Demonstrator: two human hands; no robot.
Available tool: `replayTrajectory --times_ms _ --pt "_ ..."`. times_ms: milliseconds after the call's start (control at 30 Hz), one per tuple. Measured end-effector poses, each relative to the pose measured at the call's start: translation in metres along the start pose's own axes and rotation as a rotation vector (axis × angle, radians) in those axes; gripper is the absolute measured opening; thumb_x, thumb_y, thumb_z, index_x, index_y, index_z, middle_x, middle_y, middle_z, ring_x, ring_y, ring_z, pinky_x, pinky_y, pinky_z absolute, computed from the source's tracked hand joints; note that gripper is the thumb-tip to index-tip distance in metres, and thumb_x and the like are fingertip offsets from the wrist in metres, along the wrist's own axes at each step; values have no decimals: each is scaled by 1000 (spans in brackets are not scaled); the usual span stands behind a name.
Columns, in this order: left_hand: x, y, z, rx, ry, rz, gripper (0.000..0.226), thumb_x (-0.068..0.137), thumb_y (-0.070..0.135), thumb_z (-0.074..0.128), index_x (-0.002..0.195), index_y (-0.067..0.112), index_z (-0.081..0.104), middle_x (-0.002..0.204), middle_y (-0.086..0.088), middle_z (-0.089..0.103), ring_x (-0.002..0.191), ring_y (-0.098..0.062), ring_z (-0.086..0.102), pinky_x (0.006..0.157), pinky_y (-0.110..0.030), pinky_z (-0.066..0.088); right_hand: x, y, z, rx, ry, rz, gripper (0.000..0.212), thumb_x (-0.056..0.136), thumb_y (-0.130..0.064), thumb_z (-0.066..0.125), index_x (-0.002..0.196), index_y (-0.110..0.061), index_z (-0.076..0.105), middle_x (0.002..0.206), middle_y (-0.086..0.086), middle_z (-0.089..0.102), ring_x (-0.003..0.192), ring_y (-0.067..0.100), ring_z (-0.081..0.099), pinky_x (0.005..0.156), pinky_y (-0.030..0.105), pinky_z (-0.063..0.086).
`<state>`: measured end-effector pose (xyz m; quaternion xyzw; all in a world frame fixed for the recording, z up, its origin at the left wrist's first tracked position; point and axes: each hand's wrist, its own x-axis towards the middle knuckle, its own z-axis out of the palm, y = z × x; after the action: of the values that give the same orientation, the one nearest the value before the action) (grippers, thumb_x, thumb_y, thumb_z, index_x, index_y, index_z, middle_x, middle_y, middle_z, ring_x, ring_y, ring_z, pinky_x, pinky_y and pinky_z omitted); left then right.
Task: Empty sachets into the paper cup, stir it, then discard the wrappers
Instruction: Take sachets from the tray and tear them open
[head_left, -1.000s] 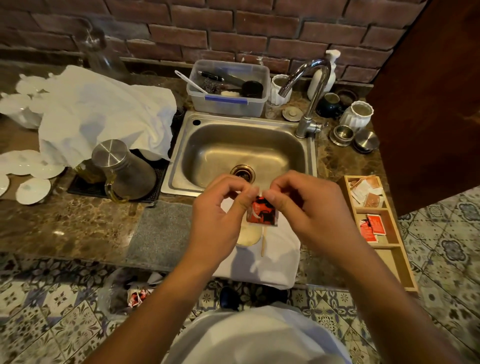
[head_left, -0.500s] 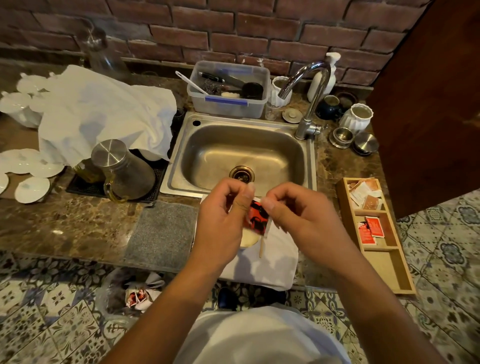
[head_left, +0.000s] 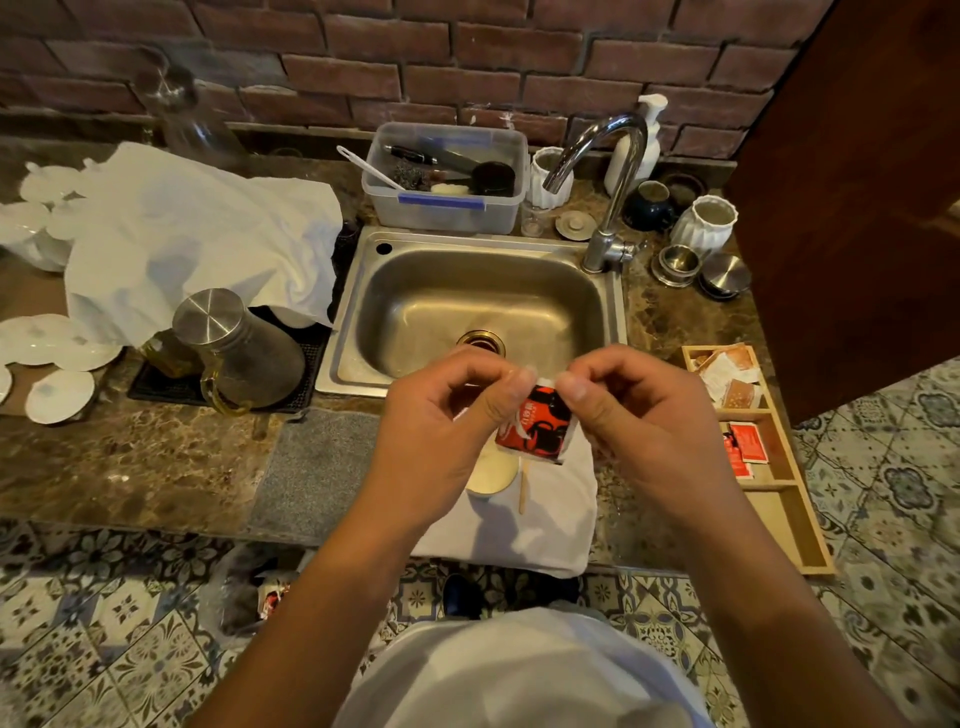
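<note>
A red and black sachet (head_left: 537, 423) is held at the centre of the view, pinched at its top edge between both hands. The left hand (head_left: 441, 431) grips the top corner from nine o'clock, thumb and forefinger closed on it; the right hand (head_left: 636, 415) pinches the same edge from three o'clock. Directly beneath the sachet, toward six o'clock, the paper cup (head_left: 491, 473) stands on a white cloth (head_left: 545, 525), its rim half hidden by the left hand. A wooden stirrer (head_left: 523, 488) lies just beside the cup; whether it touches the cup is hard to tell. At twelve o'clock is a steel sink (head_left: 467, 296) with a curved tap (head_left: 613, 182). At three o'clock a wooden tray (head_left: 779, 467) holds more sachets. At seven o'clock, on the tiled floor, a clear bag (head_left: 244, 592) holds red wrappers.
</note>
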<state>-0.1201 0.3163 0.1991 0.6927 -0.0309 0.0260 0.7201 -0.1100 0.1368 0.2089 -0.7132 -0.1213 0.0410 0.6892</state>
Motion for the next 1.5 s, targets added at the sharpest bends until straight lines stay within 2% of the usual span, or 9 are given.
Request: replayTrajectory --times_ms 167,233,400,600,833,1000,1200,1367,1500 --pt "0 -2 -2 58 4 49 15 91 21 70 86 7 69 84 -5 67 77 -24 66 71 -45 58 3 -3 -4 -149 -97 12 9 88 -27 71 87 -18 72 66 -7 65 58 6 58 56 14 44" --pt "-2 0 0 -1 4 25 19 91 20 69 87 1 68 84 -9 66 77 -24 68 68 -43 60 3 -4 -5 -228 -114 -24 8 89 -26 69 89 -19 71 69 -8 66 60 7 60 58 15 44" --pt "-4 -2 -4 2 -28 -2 22 88 30 71 93 9 74 93 -8 72 86 -28 70 77 -51 59 2 -7 -3 -120 -98 -54 4 90 -21 68 88 -18 69 68 -12 65 59 5 59 57 15 44" --pt "-5 -1 -7 -107 -53 -119 22 89 24 67 87 2 69 79 -6 66 70 -11 62 61 -22 52 5 -8 -6 -43 -131 -37 9 89 -16 69 95 -13 75 72 -6 70 61 10 64 56 20 49" --pt "-6 -11 -11 -267 -130 -278 17 81 37 68 81 22 75 73 -5 61 68 -17 52 62 -28 42 9 -18 -14 -298 -317 -71 27 88 -14 75 113 -24 75 89 3 75 74 23 70 66 41 57" --pt "-9 -13 -12 -340 -134 -361 12 85 30 71 84 20 77 73 -3 66 67 -16 56 63 -27 45 12 -16 -14 -343 -360 -72 25 88 -18 75 113 -20 76 96 -11 77 83 11 72 69 20 52" --pt "-13 -12 -9 -132 -57 -232 11 89 27 71 93 17 74 86 0 73 77 -15 67 70 -22 54 14 -13 -12 -374 -297 -99 19 85 -23 77 103 -21 79 91 -12 77 80 14 72 67 23 54" --pt "-24 -7 -17 180 12 32 21 89 35 68 106 22 73 107 3 68 95 -22 66 83 -38 55 15 -14 -14 -439 -268 -92 11 85 -24 78 95 -20 80 82 -14 75 76 14 70 63 20 51" --pt "-29 -6 -17 374 -16 136 15 91 27 71 104 20 76 103 2 70 100 -24 64 81 -40 52 14 -10 -10 -414 -274 -57 11 86 -30 76 93 -22 77 74 -4 72 67 21 67 56 34 54"
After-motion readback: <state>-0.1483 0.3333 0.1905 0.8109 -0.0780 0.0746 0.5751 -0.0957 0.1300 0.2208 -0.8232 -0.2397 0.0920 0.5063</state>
